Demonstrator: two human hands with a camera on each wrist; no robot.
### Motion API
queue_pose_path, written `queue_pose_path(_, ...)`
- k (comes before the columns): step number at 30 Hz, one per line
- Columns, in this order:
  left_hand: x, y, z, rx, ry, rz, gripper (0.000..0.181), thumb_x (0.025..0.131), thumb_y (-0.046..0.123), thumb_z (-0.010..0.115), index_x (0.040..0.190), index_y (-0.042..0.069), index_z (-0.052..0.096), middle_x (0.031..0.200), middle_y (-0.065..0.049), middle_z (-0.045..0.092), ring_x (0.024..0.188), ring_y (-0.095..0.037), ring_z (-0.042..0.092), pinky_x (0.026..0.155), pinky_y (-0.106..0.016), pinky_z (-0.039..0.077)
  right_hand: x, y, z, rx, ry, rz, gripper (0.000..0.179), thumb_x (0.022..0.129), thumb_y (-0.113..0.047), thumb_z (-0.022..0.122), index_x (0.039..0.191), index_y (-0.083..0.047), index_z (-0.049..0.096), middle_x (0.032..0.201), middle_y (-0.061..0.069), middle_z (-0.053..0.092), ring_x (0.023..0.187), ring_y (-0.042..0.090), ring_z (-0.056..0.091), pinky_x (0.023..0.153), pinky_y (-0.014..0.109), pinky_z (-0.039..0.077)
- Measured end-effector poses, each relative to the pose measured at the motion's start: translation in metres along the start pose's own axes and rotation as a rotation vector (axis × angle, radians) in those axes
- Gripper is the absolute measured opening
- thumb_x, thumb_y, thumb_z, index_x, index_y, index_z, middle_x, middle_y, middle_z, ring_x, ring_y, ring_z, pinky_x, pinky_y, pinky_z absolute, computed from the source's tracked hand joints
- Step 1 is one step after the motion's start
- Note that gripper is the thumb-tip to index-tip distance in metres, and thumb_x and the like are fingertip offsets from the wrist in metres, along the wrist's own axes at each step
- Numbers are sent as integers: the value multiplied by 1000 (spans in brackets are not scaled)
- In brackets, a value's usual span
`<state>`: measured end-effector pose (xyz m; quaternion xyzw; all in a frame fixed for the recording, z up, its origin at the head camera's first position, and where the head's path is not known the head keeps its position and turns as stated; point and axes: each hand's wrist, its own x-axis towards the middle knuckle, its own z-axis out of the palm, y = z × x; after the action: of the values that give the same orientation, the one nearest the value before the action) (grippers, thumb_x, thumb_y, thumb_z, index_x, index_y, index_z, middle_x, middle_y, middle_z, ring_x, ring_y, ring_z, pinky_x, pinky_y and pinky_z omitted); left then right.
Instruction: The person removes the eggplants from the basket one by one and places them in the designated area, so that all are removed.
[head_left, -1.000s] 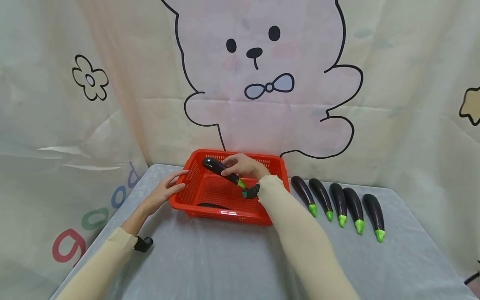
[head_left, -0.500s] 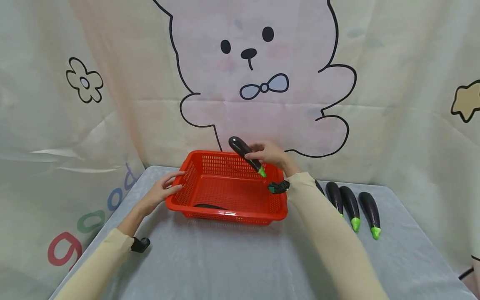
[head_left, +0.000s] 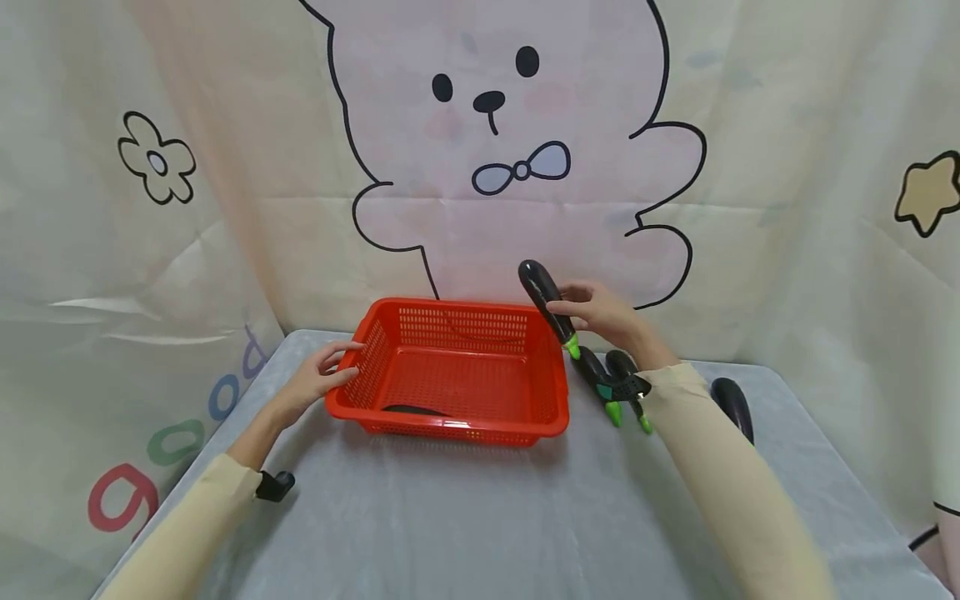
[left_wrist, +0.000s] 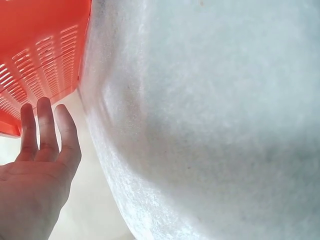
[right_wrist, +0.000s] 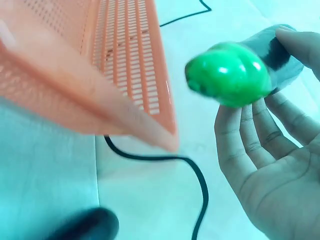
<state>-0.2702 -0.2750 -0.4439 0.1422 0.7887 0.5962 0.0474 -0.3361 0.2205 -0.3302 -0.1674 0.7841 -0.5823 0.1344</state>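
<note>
My right hand [head_left: 600,312] holds a dark purple eggplant [head_left: 542,287] up in the air, over the right rim of the red plastic basket [head_left: 450,428]. Thumb and fingers pinch its body, and the green stem end [right_wrist: 230,75] points toward the camera in the right wrist view. Another eggplant [head_left: 412,410] lies inside the basket along the front wall, mostly hidden by it. At the basket's left rim rests my left hand [head_left: 315,382]; in the left wrist view its fingers [left_wrist: 46,125] extend straight against the slotted outer wall.
Right of the basket, two eggplants lie on the grey-clothed table [head_left: 450,517], one eggplant [head_left: 591,367] close to the rim. Farther right, an eggplant [head_left: 731,404] shows partly behind the right sleeve [head_left: 720,467]. A printed curtain [head_left: 465,217] hangs behind the table.
My right hand has carried the eggplant from over the basket's middle up and rightward to its right rim. The left hand stays at the left rim.
</note>
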Motion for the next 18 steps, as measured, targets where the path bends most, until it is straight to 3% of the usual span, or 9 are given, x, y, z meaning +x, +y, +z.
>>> queue_pose_path(8,-1,-2,1,-16,9,-12,50,101,18,65,147,7,48,148,-24,45,127,-44,47,87,-36,56,-37,9,-24,36,69,36,50,98,-25,72,136,1,54,127,18,60,120,34,52,105,61,40)
queue_pose_path(18,0,0,3,-26,5,-12,50,102,17,63,148,6,47,147,-25,45,125,-44,49,84,-37,57,-82,30,-38,-61,92,95,56,99,-28,70,139,7,51,126,19,63,114,26,60,98,49,50)
